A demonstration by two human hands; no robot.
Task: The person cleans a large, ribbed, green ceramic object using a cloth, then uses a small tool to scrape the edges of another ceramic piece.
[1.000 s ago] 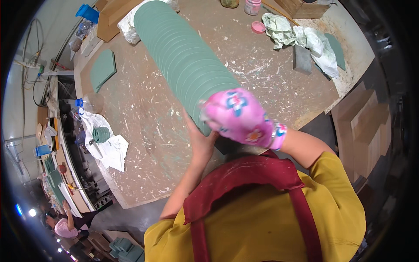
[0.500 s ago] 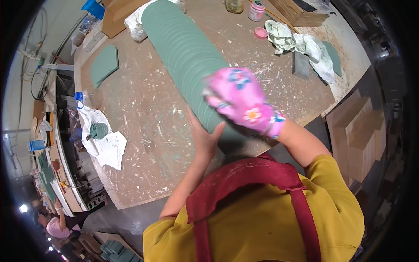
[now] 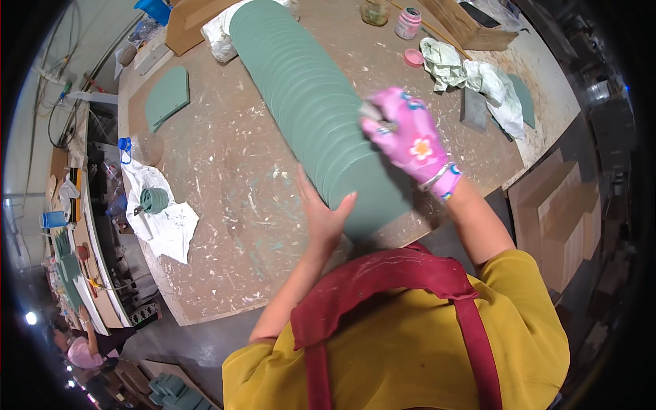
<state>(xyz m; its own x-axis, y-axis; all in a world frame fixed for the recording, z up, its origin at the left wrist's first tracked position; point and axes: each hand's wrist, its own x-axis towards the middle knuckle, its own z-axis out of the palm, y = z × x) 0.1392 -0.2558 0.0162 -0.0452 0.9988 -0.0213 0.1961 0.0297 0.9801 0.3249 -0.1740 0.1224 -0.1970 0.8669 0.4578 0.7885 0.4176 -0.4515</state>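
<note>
A long row of green, round-topped flat panels (image 3: 307,89) lies overlapping across the table, running from its near edge to the far side. My bare left hand (image 3: 324,215) grips the left side of the nearest panels, fingers along their edge and thumb on the front one. At the right edge of the row is my right hand (image 3: 406,133), in a pink floral glove. Its fingers are closed around something small and greyish-white, too blurred to name. A strap or band circles the glove's wrist.
A loose green panel (image 3: 169,98) lies at left, beside a white cloth (image 3: 164,229) bearing a green roll (image 3: 154,199). To the right are a pink jar (image 3: 408,24), its lid (image 3: 413,57), crumpled cloths (image 3: 488,85), a grey block (image 3: 473,109) and a wooden box (image 3: 471,27).
My right hand has moved right and slightly away from me, from over the near panels to the row's right edge. My left hand keeps its hold on the near end.
</note>
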